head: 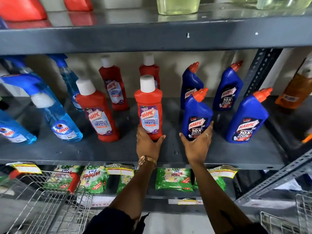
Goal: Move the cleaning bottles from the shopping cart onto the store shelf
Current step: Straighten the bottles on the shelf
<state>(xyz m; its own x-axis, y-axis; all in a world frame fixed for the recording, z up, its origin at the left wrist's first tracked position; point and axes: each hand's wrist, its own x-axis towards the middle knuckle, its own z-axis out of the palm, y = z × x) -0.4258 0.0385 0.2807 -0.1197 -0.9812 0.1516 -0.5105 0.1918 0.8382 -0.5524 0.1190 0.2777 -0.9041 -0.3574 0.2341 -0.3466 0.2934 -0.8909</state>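
Note:
My left hand (147, 146) grips the base of a red Harpic bathroom cleaner bottle (150, 107) with a white cap, upright on the dark grey shelf (94, 152). My right hand (197, 146) holds the bottom of a blue Harpic bottle (196, 115) with an orange angled cap, also upright on the shelf. Around them stand other red Harpic bottles (98, 110) to the left and blue Harpic bottles (247, 117) to the right. The wire shopping cart (50, 205) is at the lower left; I see no bottles in its visible part.
Blue Colin spray bottles (55, 114) fill the shelf's left end and an orange bottle (297, 90) stands at the far right. Green Wheel detergent packs (173, 179) lie on the shelf below. A perforated metal upright (260, 71) frames the right side. Another wire basket (302, 215) sits lower right.

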